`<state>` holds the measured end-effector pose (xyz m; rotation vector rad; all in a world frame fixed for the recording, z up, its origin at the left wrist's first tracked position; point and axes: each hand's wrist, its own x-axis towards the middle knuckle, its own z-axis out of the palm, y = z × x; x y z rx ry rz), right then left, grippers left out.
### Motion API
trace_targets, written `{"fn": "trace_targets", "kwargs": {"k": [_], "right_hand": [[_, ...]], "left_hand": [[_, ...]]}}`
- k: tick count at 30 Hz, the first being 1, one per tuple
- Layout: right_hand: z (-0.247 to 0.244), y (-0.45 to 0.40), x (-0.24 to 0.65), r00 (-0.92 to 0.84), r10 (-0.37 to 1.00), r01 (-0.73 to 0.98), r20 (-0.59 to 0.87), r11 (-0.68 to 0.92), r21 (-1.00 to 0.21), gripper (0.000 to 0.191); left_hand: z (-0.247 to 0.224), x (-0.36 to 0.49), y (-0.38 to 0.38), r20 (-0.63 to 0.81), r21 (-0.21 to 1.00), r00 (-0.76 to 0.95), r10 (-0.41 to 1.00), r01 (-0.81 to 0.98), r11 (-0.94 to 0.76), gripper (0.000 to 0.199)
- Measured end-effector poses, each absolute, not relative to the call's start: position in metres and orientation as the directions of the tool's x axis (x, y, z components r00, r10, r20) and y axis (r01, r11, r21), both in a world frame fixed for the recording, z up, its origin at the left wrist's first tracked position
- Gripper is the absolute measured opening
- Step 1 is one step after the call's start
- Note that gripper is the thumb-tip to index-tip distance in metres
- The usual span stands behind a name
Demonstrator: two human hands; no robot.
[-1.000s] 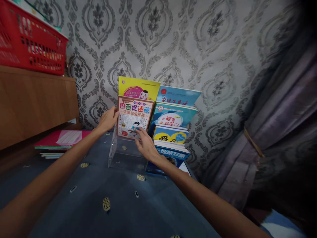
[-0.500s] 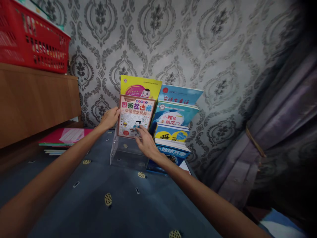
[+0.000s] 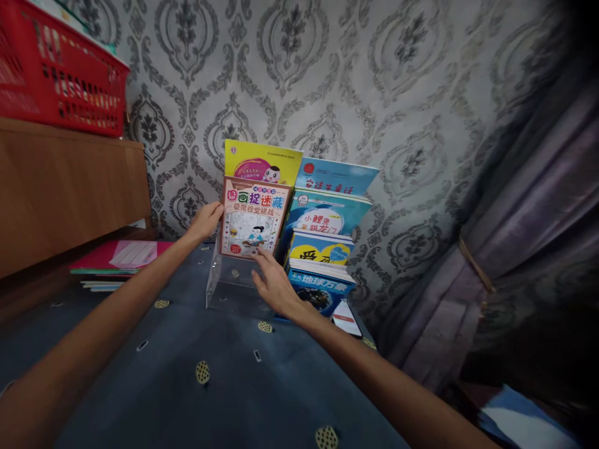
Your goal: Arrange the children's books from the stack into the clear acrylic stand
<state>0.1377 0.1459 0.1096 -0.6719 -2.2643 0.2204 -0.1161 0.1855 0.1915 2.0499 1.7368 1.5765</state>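
Mid-frame, your left hand (image 3: pixel 207 222) meets the left edge of the brown-bordered book (image 3: pixel 248 215), pinch unclear; your right hand (image 3: pixel 275 284), fingers loosely spread, sits at its lower edge above the clear rack (image 3: pixel 213 280). Likely settling it; next calls for light, even pressure. Blue-covered books (image 3: pixel 322 288) crowd right; patterned cloth (image 3: pixel 234 393) gives room below.

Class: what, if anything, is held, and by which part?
Cannot tell whether left hand grips the left edge of the brown-bordered book; right hand, open, at its lower front.
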Motion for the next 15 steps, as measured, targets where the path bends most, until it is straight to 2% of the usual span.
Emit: {"fn": "trace_targets", "kwargs": {"k": [6,9,12,15], "right_hand": [[0.099,0.118,0.142,-0.646,0.532,0.393,0.548,0.847,-0.359,0.042],[0.101,0.097,0.143,-0.68,0.484,0.342,0.551,0.874,-0.346,0.04],[0.125,0.064,0.145,-0.693,0.397,0.249,0.602,0.915,-0.317,0.041],[0.172,0.024,0.151,-0.705,0.308,0.142,0.639,0.944,-0.298,0.046]], "left_hand": [[0.188,-0.115,0.192,0.659,0.62,-0.121,0.742,0.646,-0.445,0.028],[0.185,-0.116,0.189,0.659,0.632,-0.123,0.742,0.626,-0.457,0.029],[0.183,-0.118,0.187,0.656,0.644,-0.134,0.743,0.613,-0.458,0.029],[0.18,-0.12,0.186,0.654,0.655,-0.151,0.741,0.602,-0.456,0.029]]}}
